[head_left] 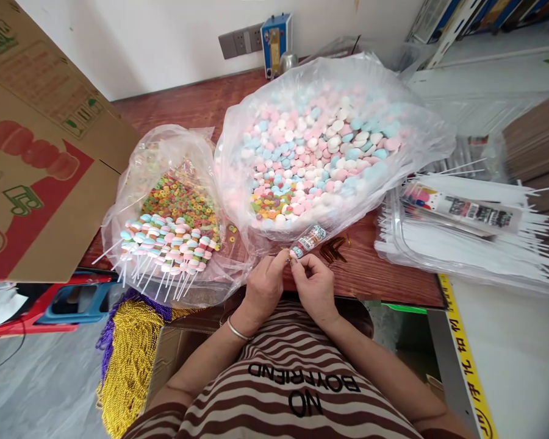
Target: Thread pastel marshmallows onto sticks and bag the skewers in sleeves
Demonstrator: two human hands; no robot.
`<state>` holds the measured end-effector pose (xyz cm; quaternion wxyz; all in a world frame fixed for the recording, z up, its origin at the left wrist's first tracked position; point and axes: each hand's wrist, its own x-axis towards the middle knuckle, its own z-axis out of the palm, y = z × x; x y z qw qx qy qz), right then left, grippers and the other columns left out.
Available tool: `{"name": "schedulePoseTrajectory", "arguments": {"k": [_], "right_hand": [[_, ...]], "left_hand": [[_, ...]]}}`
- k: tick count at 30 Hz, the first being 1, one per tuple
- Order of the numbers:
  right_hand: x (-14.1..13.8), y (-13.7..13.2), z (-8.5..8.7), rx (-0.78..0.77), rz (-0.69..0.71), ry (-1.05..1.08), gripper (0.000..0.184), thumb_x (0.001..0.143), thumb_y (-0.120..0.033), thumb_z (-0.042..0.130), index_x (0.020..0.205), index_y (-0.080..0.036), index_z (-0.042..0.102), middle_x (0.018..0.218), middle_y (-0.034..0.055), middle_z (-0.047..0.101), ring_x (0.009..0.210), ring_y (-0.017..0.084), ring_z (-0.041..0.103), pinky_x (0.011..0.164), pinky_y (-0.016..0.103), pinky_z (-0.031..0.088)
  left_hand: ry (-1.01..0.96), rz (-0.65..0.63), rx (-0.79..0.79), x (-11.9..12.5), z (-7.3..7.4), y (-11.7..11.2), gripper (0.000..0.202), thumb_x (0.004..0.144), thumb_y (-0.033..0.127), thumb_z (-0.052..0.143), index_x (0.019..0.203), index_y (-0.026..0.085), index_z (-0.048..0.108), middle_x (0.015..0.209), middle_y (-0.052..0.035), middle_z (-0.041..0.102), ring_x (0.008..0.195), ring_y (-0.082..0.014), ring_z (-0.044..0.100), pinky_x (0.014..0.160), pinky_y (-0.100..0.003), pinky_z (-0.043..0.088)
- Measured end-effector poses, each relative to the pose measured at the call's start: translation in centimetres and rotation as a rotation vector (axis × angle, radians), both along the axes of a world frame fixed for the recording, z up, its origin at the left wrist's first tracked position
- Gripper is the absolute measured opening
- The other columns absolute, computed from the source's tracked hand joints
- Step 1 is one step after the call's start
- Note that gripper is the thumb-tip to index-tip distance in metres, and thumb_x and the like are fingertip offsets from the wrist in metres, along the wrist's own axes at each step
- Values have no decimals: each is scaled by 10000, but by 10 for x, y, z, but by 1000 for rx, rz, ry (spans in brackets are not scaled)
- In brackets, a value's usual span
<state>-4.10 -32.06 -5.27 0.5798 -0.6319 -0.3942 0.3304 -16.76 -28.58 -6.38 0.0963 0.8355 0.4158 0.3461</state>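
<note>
My left hand [266, 284] and my right hand [315, 285] meet at the table's front edge, fingers pinched on the near end of a printed clear candy packet [309, 241]. Pink and blue candy shows inside the packet. Beside it on the table lie brown-gold twist ties [333, 250]. Just beyond, a large open plastic bag [238, 122] holds pink, white and blue candy discs [320, 146] with some small colored rings. At the left, candy skewers [167, 244] on white sticks rest on a second bag [119, 213] of ring candies [183, 198].
A clear tray [384, 244] of white sticks [457, 244] and printed wrappers [462, 207] is at the right. A cardboard box [41, 122] stands at the left. A blue device [277, 42] sits by the wall. Gold and purple bead strands [132, 347] hang below the table.
</note>
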Motion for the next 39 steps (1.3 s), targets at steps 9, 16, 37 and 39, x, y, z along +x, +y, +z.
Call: {"name": "schedulePoseTrajectory", "arguments": {"k": [9, 16, 37, 39], "right_hand": [[2, -3, -2, 52, 108, 4, 222, 966, -369, 596, 833, -201, 652, 759, 9, 679, 695, 159, 601, 687, 290, 485], [11, 4, -8, 95, 103, -40, 163, 939, -368, 650, 892, -213, 633, 820, 14, 677, 731, 165, 606, 685, 289, 488], [11, 3, 6, 219, 149, -292, 125, 983, -278, 582, 902, -231, 665, 839, 33, 696, 775, 184, 639, 725, 315, 513], [14, 3, 8, 233, 149, -234, 156, 975, -298, 586, 851, -226, 648, 790, 22, 669, 726, 174, 614, 694, 310, 510]], "left_hand": [[-659, 108, -785, 11, 19, 6, 202, 890, 359, 692, 964, 175, 728, 755, -23, 689, 636, -131, 617, 606, -260, 514], [-1157, 37, -1398, 17, 32, 13, 462, 567, 399, 939, 831, 125, 677, 669, 44, 550, 474, -13, 395, 401, -147, 283], [-372, 44, -450, 12, 23, 0, 189, 1008, 300, 497, 965, 201, 652, 778, -7, 661, 681, -139, 588, 667, -263, 457], [-397, -31, -400, 10, 24, 5, 190, 1007, 285, 499, 999, 204, 671, 867, -34, 707, 770, -156, 637, 729, -283, 496]]}}
